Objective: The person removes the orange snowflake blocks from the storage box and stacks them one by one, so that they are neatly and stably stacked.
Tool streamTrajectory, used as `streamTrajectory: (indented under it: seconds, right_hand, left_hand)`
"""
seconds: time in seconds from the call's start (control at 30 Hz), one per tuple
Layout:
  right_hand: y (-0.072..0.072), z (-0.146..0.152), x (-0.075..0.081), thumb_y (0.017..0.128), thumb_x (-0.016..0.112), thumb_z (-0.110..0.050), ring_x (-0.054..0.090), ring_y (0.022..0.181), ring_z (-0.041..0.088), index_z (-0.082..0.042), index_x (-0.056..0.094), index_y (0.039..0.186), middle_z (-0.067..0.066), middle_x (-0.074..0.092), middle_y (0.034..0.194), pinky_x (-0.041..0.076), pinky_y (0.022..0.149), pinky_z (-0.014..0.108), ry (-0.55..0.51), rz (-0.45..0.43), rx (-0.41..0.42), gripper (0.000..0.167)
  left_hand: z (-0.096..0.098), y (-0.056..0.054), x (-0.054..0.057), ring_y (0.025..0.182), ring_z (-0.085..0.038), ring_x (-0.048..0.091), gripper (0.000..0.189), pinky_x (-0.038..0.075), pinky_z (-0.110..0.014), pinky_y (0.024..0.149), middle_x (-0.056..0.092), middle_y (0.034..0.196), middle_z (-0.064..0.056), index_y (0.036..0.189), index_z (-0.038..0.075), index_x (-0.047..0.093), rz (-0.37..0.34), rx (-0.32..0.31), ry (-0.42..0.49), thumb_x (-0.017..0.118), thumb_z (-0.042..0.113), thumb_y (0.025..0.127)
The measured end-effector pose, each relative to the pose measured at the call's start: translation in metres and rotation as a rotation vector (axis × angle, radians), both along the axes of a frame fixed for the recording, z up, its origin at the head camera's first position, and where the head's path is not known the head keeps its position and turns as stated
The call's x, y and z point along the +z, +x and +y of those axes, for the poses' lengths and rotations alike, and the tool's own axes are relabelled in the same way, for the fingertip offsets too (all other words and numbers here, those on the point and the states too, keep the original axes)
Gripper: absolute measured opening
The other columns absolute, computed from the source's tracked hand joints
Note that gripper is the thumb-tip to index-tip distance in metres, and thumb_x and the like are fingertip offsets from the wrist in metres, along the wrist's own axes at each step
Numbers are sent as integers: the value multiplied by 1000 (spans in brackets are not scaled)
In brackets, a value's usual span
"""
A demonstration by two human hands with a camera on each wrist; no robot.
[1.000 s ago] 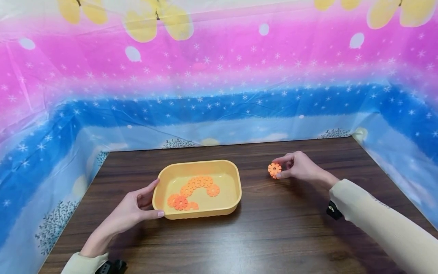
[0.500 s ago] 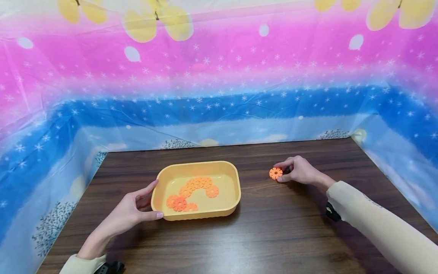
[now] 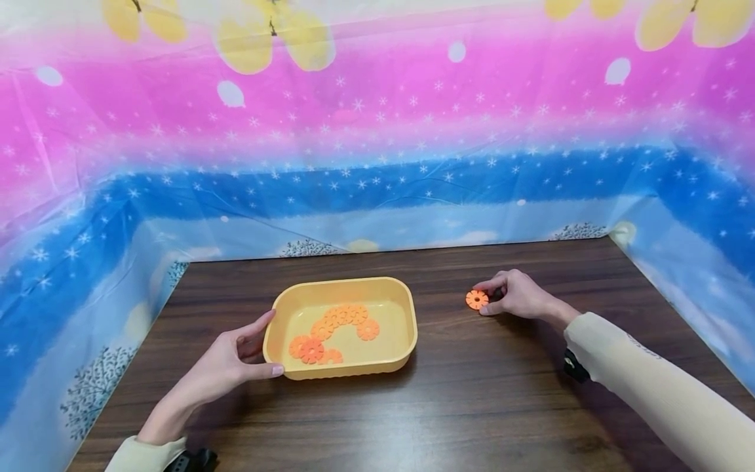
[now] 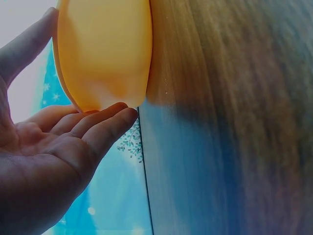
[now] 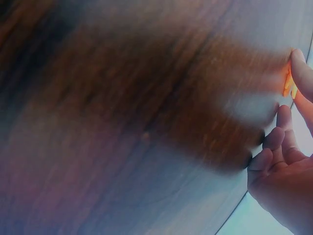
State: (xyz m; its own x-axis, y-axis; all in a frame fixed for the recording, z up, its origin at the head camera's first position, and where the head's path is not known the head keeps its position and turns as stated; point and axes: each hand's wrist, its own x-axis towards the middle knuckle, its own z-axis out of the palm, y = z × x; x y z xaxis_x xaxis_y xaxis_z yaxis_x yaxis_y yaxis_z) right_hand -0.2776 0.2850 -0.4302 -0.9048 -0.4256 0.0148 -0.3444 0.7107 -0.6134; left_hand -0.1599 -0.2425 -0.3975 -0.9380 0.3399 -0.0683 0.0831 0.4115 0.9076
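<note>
My right hand [image 3: 519, 294] pinches an orange notched plastic building disc [image 3: 476, 300] by its right side, low over the table. In the right wrist view only a thin edge of this disc [image 5: 288, 83] shows between thumb and fingers. My left hand [image 3: 221, 364] holds the left end of a yellow plastic basin [image 3: 401, 288], thumb at the near corner and fingers at the far one. The left wrist view has fingertips against the basin [image 4: 107, 49]. Several orange discs [image 3: 348, 314] lie overlapping in the basin, with a redder disc [image 3: 310, 350] on top at the left.
The dark wood-grain table [image 3: 436, 406] carries the basin left of centre. A printed cloth [image 3: 377, 183] in pink, blue and white stands along the back and both sides.
My right hand has lowered slightly and shifted a little right with the disc, which lies flatter now. The left hand and basin stay in place.
</note>
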Motion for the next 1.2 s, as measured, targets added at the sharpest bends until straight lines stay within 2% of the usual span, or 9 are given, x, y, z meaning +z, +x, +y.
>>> streamTrajectory:
  seconds: [0.17, 0.6, 0.83, 1.2]
  right_hand:
    - [-1, 1, -2, 73, 79, -29, 52, 87, 20, -16, 66, 118, 2, 59, 100, 43, 73, 34, 1, 4, 3, 48]
    - [-2, 2, -2, 74, 79, -30, 54, 91, 18, -16, 65, 119, 2, 58, 101, 45, 78, 35, 2, -4, 3, 49]
    - [-1, 2, 0, 74, 79, -29, 52, 87, 20, -15, 65, 119, 2, 58, 99, 44, 74, 35, 1, -6, 10, 49]
    - [-2, 2, 0, 74, 79, -28, 53, 90, 19, -14, 65, 119, 3, 59, 101, 44, 78, 36, 2, -2, 26, 49]
  left_hand:
    - [0, 0, -1, 126, -30, 39, 94, 48, -30, 86, 24, 149, -12, 148, 12, 23, -17, 3, 9, 80, 18, 73]
    - [1, -1, 0, 126, -29, 39, 94, 48, -29, 86, 24, 149, -11, 148, 13, 23, -17, 5, 6, 80, 17, 72]
    - [1, 0, 1, 125, -30, 39, 94, 48, -30, 86, 26, 148, -12, 148, 13, 24, -11, 8, 1, 80, 17, 72]
    - [0, 0, 1, 126, -29, 38, 94, 48, -30, 87, 27, 148, -12, 148, 13, 23, -6, 0, 3, 80, 18, 73]
